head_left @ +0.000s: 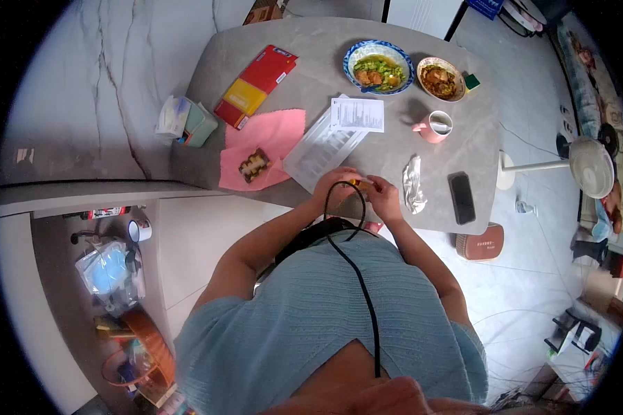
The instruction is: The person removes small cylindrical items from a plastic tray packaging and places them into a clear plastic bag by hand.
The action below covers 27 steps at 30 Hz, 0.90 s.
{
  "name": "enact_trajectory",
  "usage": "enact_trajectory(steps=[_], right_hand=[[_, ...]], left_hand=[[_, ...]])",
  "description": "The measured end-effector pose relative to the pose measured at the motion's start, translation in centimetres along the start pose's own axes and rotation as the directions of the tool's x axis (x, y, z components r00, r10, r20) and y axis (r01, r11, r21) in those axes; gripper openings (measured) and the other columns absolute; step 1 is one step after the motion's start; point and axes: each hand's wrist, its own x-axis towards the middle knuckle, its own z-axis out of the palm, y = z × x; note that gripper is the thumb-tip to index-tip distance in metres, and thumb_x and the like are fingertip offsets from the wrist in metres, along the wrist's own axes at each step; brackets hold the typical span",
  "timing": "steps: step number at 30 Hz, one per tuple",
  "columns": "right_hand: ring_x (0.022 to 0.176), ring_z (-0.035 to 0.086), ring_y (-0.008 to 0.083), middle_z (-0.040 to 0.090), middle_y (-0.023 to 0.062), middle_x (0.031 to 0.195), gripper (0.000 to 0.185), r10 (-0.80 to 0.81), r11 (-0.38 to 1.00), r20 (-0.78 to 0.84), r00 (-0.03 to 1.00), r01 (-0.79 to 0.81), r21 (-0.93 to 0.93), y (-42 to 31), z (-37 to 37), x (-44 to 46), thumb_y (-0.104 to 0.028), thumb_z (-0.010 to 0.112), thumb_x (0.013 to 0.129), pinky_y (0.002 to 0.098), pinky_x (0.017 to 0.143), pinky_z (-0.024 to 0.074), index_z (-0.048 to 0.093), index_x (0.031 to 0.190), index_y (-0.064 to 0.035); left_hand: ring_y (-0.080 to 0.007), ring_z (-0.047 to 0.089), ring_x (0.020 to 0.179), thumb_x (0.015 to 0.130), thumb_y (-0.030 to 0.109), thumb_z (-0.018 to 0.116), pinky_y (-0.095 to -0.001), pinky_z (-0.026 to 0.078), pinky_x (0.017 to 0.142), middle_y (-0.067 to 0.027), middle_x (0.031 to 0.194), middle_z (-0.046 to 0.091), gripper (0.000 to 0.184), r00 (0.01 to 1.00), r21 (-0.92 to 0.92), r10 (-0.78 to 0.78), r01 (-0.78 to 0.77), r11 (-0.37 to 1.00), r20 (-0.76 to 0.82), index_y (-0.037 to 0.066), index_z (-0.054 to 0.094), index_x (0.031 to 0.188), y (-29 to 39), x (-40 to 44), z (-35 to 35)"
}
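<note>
My left hand (pixel 334 188) and my right hand (pixel 383 197) meet at the front edge of the grey table. Between their closed fingers is a small red and yellow piece (pixel 355 182), too small to name. A black cable (pixel 358 266) loops down in front of them and partly covers my left hand. Just beyond my hands lies a clear plastic tray (pixel 317 153) with moulded slots, and a printed paper sheet (pixel 357 115) rests across its far end. Left of the tray, a small dark-edged piece with pale parts (pixel 254 165) sits on a pink cloth (pixel 284 128).
A crumpled white tissue (pixel 414 185) and a black phone (pixel 462 198) lie to the right. Behind them stand a pink mug (pixel 433 127), a bowl of greens (pixel 379 67) and a smaller food bowl (pixel 441 79). A red and yellow folder (pixel 256 86) and a tissue box (pixel 199 126) occupy the left.
</note>
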Motion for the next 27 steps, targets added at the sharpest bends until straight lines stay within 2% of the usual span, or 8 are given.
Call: enact_trajectory(steps=[1,5,7,10,14,18,22,27], right_hand=[[0.058,0.058,0.0113,0.064,0.0087,0.072,0.027,0.000,1.000,-0.001,1.000,0.000,0.001,0.1,0.0,0.0,-0.008,0.058,0.085,0.0259,0.055,0.0480,0.063,0.110,0.0036],[0.059,0.060,0.0115,0.064,0.0082,0.073,0.027,0.032,0.998,0.026,0.999,-0.033,0.050,0.7,0.2,0.1,-0.008,0.057,0.086,0.0256,0.055,0.0494,0.061,0.110,0.0038],[0.059,0.060,0.0120,0.064,0.0082,0.074,0.027,0.040,0.997,0.032,0.999,-0.042,0.069,0.6,0.1,0.1,-0.007,0.056,0.087,0.0256,0.055,0.0500,0.061,0.110,0.0041],[0.061,0.062,0.0134,0.064,0.0095,0.075,0.027,0.146,0.964,0.038,0.988,-0.151,0.220,-0.6,-0.4,0.0,-0.007,0.053,0.088,0.0255,0.056,0.0512,0.059,0.110,0.0055],[0.062,0.063,0.0143,0.064,0.0114,0.076,0.026,0.253,0.905,0.069,0.965,-0.261,0.335,-0.2,-0.6,0.0,-0.007,0.050,0.089,0.0253,0.056,0.0516,0.058,0.110,0.0059],[0.061,0.063,0.0145,0.063,0.0112,0.074,0.024,0.268,0.881,0.066,0.961,-0.272,0.387,0.5,-0.7,0.1,-0.008,0.049,0.090,0.0255,0.056,0.0519,0.059,0.107,0.0053],[0.060,0.062,0.0145,0.063,0.0106,0.074,0.023,0.271,0.902,0.058,0.961,-0.275,0.333,0.3,-0.8,0.0,-0.008,0.050,0.090,0.0255,0.056,0.0519,0.059,0.107,0.0053],[0.059,0.062,0.0144,0.064,0.0096,0.075,0.022,0.183,0.949,0.074,0.980,-0.195,0.249,0.7,-0.4,0.1,-0.007,0.052,0.089,0.0257,0.054,0.0510,0.060,0.106,0.0045]], left_hand=[[-0.0307,0.059,0.099,0.077,0.017,0.063,-0.0369,0.046,0.087,-0.0138,0.105,0.063,0.027,0.993,0.016,-0.120,0.120,0.993,-0.003,0.004,0.066,0.101,-0.4,-0.1,0.5],[-0.0291,0.059,0.099,0.080,0.018,0.062,-0.0349,0.046,0.087,-0.0157,0.106,0.063,0.028,0.990,0.018,-0.138,0.138,0.990,-0.001,0.002,0.064,0.103,-0.9,-0.4,1.3],[-0.0276,0.060,0.098,0.083,0.018,0.060,-0.0324,0.047,0.086,-0.0173,0.108,0.062,0.029,0.940,-0.099,-0.328,0.336,0.937,0.088,0.001,0.063,0.107,-0.6,-0.4,1.5],[-0.0261,0.061,0.097,0.086,0.018,0.058,-0.0319,0.047,0.084,-0.0170,0.105,0.063,0.029,0.910,-0.201,-0.411,0.413,0.888,0.053,0.001,0.062,0.109,-0.6,-0.9,2.4],[-0.0285,0.061,0.095,0.085,0.018,0.058,-0.0338,0.047,0.082,-0.0169,0.103,0.063,0.030,0.933,-0.174,-0.360,0.355,0.919,0.000,0.001,0.062,0.110,-1.3,-1.1,3.1],[-0.0316,0.059,0.093,0.081,0.017,0.059,-0.0386,0.046,0.082,-0.0170,0.098,0.063,0.030,0.963,0.045,-0.269,0.269,0.962,-0.007,0.003,0.063,0.108,-2.6,-1.4,3.2],[-0.0331,0.057,0.089,0.077,0.015,0.060,-0.0416,0.045,0.081,-0.0150,0.092,0.062,0.022,0.953,0.156,-0.265,0.287,0.945,-0.149,0.006,0.065,0.096,-0.6,-0.9,2.7],[-0.0318,0.057,0.091,0.076,0.019,0.064,-0.0408,0.045,0.082,-0.0125,0.092,0.063,0.020,0.978,0.246,-0.198,0.209,0.947,-0.069,0.005,0.066,0.090,1.2,0.3,1.6]])
